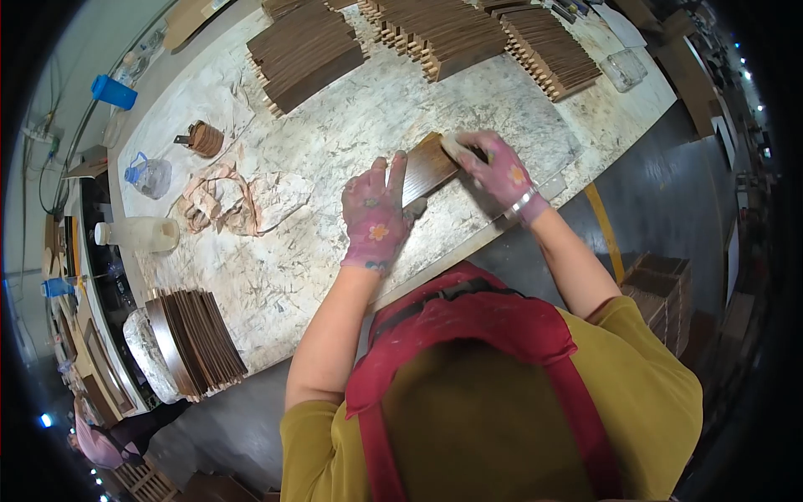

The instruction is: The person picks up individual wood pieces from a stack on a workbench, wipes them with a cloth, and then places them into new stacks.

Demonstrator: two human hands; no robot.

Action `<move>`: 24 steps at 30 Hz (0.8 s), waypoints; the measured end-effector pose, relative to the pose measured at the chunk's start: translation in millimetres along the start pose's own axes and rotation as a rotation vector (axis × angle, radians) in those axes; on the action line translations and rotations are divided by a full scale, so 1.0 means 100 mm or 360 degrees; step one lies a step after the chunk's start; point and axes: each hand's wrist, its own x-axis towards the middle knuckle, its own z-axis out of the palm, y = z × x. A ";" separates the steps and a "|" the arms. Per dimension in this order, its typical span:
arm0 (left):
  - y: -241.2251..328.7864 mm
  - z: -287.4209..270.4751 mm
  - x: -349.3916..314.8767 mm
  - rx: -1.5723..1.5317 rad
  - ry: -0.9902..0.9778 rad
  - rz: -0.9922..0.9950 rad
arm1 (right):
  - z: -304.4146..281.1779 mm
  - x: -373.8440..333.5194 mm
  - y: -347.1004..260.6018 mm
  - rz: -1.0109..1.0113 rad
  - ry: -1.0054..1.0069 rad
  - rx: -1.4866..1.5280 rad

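Observation:
A dark brown wooden board [428, 172] with a glossy face lies at a slant between my two gloved hands, over the paint-stained table [293, 276]. My left hand [374, 216], in a pink flowered glove, grips the board's left end, fingers over the far side and thumb at the near edge. In the same kind of glove, my right hand [499, 173] pinches a pale pad [452, 148] against the board's right end. Whether the pad is sponge or folded cloth, I cannot tell.
Stacked dark boards [305, 54] with pale end pegs line the far side; another row of boards [196, 343] stands at near left. Crumpled rags [222, 201], a brown container [204, 139], a cloudy plastic bottle [142, 234] and a clear jug [150, 177] sit at left.

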 end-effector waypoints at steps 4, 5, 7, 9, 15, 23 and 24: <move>0.10 -0.09 -0.01 0.0138 0.0041 0.0091 | -0.45 -0.33 0.11 0.0163 -0.0229 0.0125; 0.14 -0.13 0.02 0.0226 0.0067 0.0161 | -0.53 -0.31 0.06 0.0114 -0.0184 0.0118; 0.20 -0.06 -0.10 -0.0128 0.0016 0.0310 | -0.60 -0.09 -0.17 -0.0033 -0.0072 0.0066; 0.30 0.04 -0.18 -0.0190 -0.0067 0.0347 | -0.44 0.21 -0.27 -0.0275 -0.0075 -0.0157; 0.33 0.12 -0.22 -0.0154 -0.0035 0.0299 | 0.13 0.77 -0.42 -0.0601 -0.0741 -0.0587; 0.36 0.14 -0.21 -0.0196 0.0004 0.0214 | -0.27 0.89 -0.22 -0.0453 -0.0598 -0.1319; 0.37 0.14 -0.20 -0.0196 0.0013 0.0214 | -0.30 0.88 -0.22 -0.0491 -0.0609 -0.1195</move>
